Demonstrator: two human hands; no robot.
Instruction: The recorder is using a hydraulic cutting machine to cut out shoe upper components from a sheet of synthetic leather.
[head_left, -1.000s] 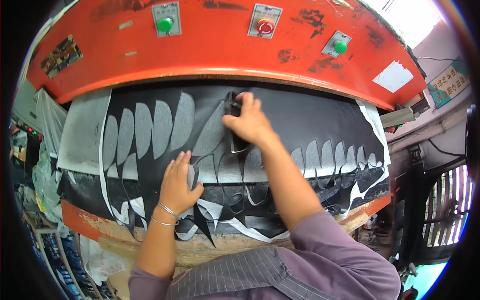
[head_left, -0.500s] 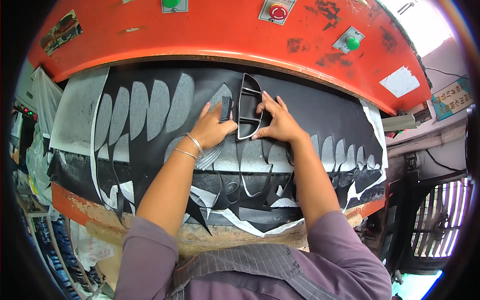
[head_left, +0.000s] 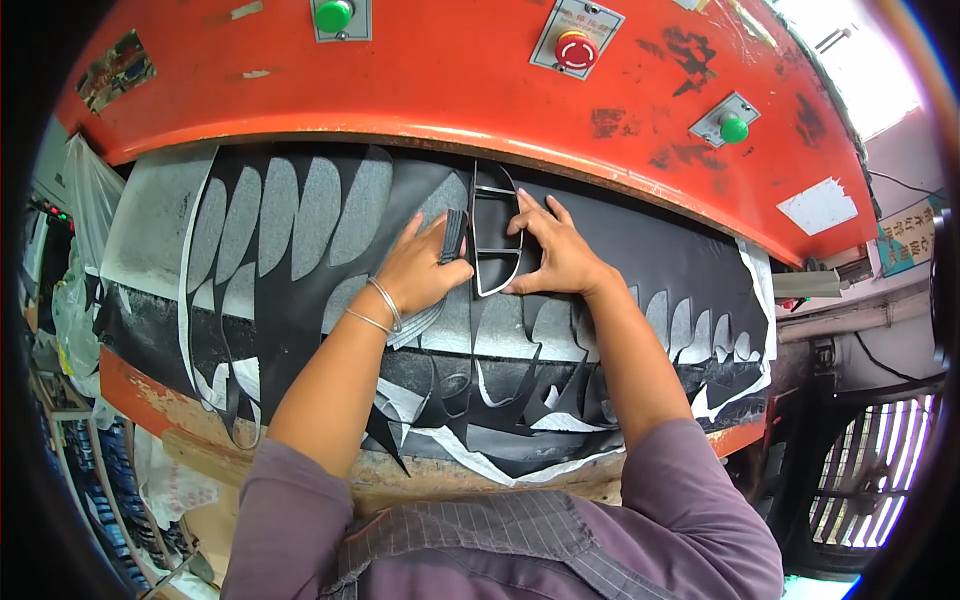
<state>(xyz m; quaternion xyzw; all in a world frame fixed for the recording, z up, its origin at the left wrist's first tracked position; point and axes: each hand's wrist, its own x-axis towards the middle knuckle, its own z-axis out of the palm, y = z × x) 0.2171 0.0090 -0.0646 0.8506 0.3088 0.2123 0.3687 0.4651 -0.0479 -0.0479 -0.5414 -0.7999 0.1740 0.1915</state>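
Under the far orange press head (head_left: 450,90), your two hands meet on a metal cutting die (head_left: 494,232), a thin-walled steel outline shaped like a half-oval with crossbars, standing on its edge on the black sheet material (head_left: 640,270) spread over the cutting bed. Your left hand (head_left: 425,268) is curled closed around a small stack of dark cut pieces (head_left: 455,236), pinched between thumb and fingers and held just against the left side of the die. Your right hand (head_left: 555,255) is partly open, fingers spread, with fingertips on the far right rim and the thumb pressing the near right edge; it steadies the die rather than wrapping it. The die looks stiff and fairly heavy for its outline, and its lower edge is likely sharp, so your grip belongs on the upper rim and crossbars, never underneath. The sheet, by contrast, seems soft and limp; it is already riddled with pale leaf-shaped cut-outs (head_left: 320,205) to the left and along the near right, and ragged strips hang at the near edge, so it would probably drag or wrinkle if the die were slid instead of lifted. Green buttons (head_left: 333,16) and a red button (head_left: 577,49) sit on the press face beyond.
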